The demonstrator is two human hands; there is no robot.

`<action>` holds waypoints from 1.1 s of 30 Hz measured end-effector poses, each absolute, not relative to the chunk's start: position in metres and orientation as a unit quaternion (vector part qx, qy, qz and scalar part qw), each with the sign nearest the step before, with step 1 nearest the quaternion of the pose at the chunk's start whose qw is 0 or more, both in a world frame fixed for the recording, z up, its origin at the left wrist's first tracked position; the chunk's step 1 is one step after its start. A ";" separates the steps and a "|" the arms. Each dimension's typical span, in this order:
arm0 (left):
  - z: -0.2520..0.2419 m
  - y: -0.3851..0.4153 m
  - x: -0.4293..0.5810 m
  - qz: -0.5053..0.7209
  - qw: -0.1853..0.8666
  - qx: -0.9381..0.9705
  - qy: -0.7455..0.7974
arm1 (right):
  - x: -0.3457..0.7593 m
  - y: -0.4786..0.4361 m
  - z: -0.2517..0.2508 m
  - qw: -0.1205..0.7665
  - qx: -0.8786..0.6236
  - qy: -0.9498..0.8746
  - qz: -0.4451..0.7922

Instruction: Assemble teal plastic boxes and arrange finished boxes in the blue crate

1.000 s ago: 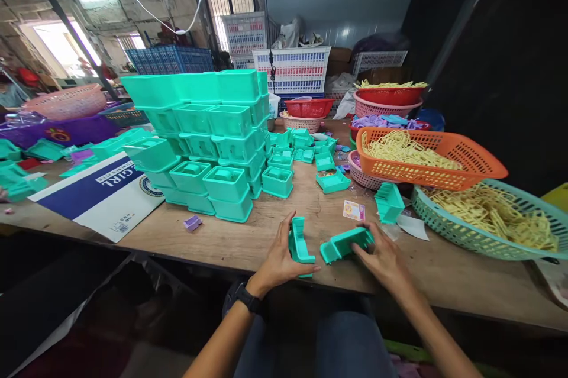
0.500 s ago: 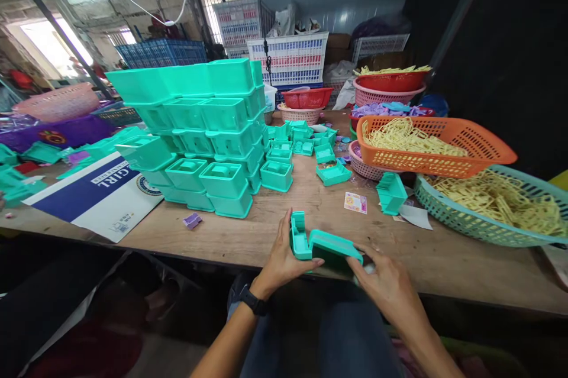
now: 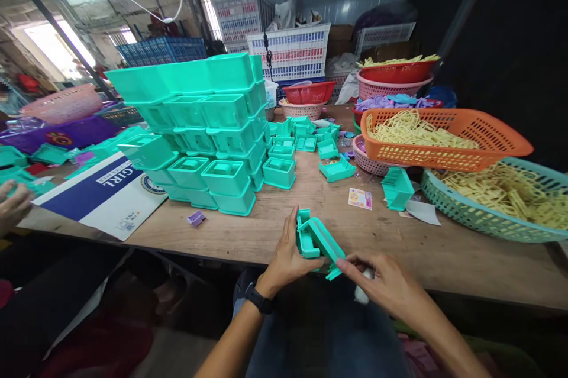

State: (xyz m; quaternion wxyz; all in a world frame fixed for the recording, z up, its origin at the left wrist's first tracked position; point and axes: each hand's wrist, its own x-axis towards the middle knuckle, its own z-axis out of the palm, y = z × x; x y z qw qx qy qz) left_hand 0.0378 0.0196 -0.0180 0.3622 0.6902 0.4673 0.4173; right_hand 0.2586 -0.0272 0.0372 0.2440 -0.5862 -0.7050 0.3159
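My left hand (image 3: 286, 257), with a black watch on its wrist, grips a small green plastic box (image 3: 306, 241) at the table's front edge. Pinched in my right hand (image 3: 377, 274) is a green panel (image 3: 329, 245), tilted against the right side of the box. A small white object (image 3: 364, 288) sits under the fingers of my right hand. To the left rises a tall stack of green boxes (image 3: 226, 177). A printed card (image 3: 360, 199) and a purple piece (image 3: 196, 218) lie on the wooden table (image 3: 248, 233).
An orange basket (image 3: 492, 135) of yellow pieces rests above a light green basket (image 3: 479, 221) at the right. Loose green parts (image 3: 337, 169) lie beyond my hands. A white and blue carton (image 3: 110, 194) stands left. Another person's hand (image 3: 14, 203) shows at the far left.
The green panel has turned steeper and now leans closer against the box. My right hand has moved slightly lower. Another person's hand has come into view at the far left.
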 end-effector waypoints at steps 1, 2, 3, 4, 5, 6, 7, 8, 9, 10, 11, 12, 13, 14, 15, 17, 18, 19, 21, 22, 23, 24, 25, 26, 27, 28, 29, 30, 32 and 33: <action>-0.018 0.020 0.037 0.416 0.363 0.690 0.468 | 0.264 -0.028 0.036 0.240 -0.563 -0.712 0.344; -0.018 0.020 0.036 0.416 0.364 0.691 0.466 | 0.269 -0.027 0.035 0.236 -0.546 -0.716 0.364; -0.019 0.021 0.035 0.414 0.365 0.694 0.462 | 0.274 -0.026 0.032 0.236 -0.536 -0.718 0.377; -0.019 0.021 0.035 0.412 0.367 0.698 0.457 | 0.278 -0.024 0.029 0.239 -0.531 -0.717 0.383; -0.019 0.021 0.034 0.409 0.370 0.702 0.451 | 0.281 -0.021 0.026 0.241 -0.529 -0.716 0.387; -0.019 0.021 0.034 0.407 0.373 0.705 0.445 | 0.282 -0.019 0.022 0.241 -0.530 -0.713 0.391; -0.019 0.021 0.033 0.405 0.376 0.708 0.440 | 0.282 -0.015 0.019 0.240 -0.531 -0.709 0.396; -0.019 0.022 0.032 0.404 0.379 0.711 0.433 | 0.281 -0.012 0.016 0.238 -0.529 -0.708 0.403; -0.019 0.022 0.032 0.405 0.381 0.713 0.427 | 0.279 -0.008 0.013 0.240 -0.521 -0.710 0.408; -0.020 0.022 0.031 0.405 0.383 0.716 0.420 | 0.277 -0.003 0.011 0.246 -0.508 -0.714 0.414; -0.020 0.023 0.030 0.405 0.385 0.718 0.414 | 0.274 0.002 0.009 0.252 -0.492 -0.720 0.420; -0.021 0.023 0.030 0.406 0.387 0.720 0.409 | 0.272 0.007 0.008 0.257 -0.473 -0.726 0.428; -0.021 0.023 0.029 0.406 0.389 0.721 0.405 | 0.270 0.013 0.006 0.259 -0.455 -0.730 0.440; -0.022 0.024 0.029 0.406 0.391 0.721 0.403 | 0.268 0.019 0.005 0.255 -0.438 -0.732 0.456; -0.022 0.024 0.028 0.407 0.393 0.720 0.401 | 0.266 0.024 0.004 0.248 -0.425 -0.732 0.472; -0.022 0.025 0.027 0.404 0.401 0.719 0.398 | 0.263 0.031 0.001 0.235 -0.410 -0.732 0.491; -0.021 0.026 0.026 0.401 0.406 0.719 0.397 | 0.263 0.032 0.000 0.234 -0.408 -0.735 0.489; -0.020 0.026 0.025 0.396 0.411 0.719 0.395 | 0.262 0.033 -0.001 0.234 -0.411 -0.741 0.477; -0.018 0.026 0.021 0.385 0.417 0.722 0.394 | 0.263 0.031 -0.002 0.244 -0.420 -0.757 0.438; -0.016 0.026 0.019 0.381 0.420 0.722 0.396 | 0.265 0.029 -0.002 0.251 -0.426 -0.763 0.416; -0.015 0.026 0.017 0.375 0.426 0.720 0.399 | 0.266 0.028 -0.002 0.260 -0.433 -0.767 0.396; -0.014 0.026 0.015 0.368 0.432 0.718 0.403 | 0.268 0.027 -0.001 0.268 -0.442 -0.767 0.379; -0.012 0.026 0.014 0.361 0.440 0.715 0.407 | 0.269 0.026 -0.001 0.275 -0.449 -0.767 0.367; -0.011 0.025 0.013 0.354 0.447 0.711 0.411 | 0.270 0.026 -0.001 0.280 -0.452 -0.767 0.360; -0.010 0.025 0.012 0.347 0.454 0.708 0.415 | 0.271 0.027 -0.002 0.282 -0.451 -0.768 0.356; -0.010 0.025 0.012 0.342 0.460 0.705 0.418 | 0.270 0.027 -0.003 0.284 -0.445 -0.771 0.357; -0.010 0.024 0.012 0.342 0.464 0.701 0.420 | 0.269 0.028 -0.005 0.286 -0.436 -0.774 0.359; -0.010 0.024 0.013 0.344 0.468 0.697 0.420 | 0.267 0.029 -0.007 0.290 -0.427 -0.776 0.362; -0.010 0.023 0.016 0.353 0.470 0.694 0.416 | 0.262 0.030 -0.012 0.303 -0.417 -0.776 0.363; -0.010 0.023 0.017 0.358 0.468 0.695 0.413 | 0.260 0.030 -0.014 0.308 -0.414 -0.776 0.363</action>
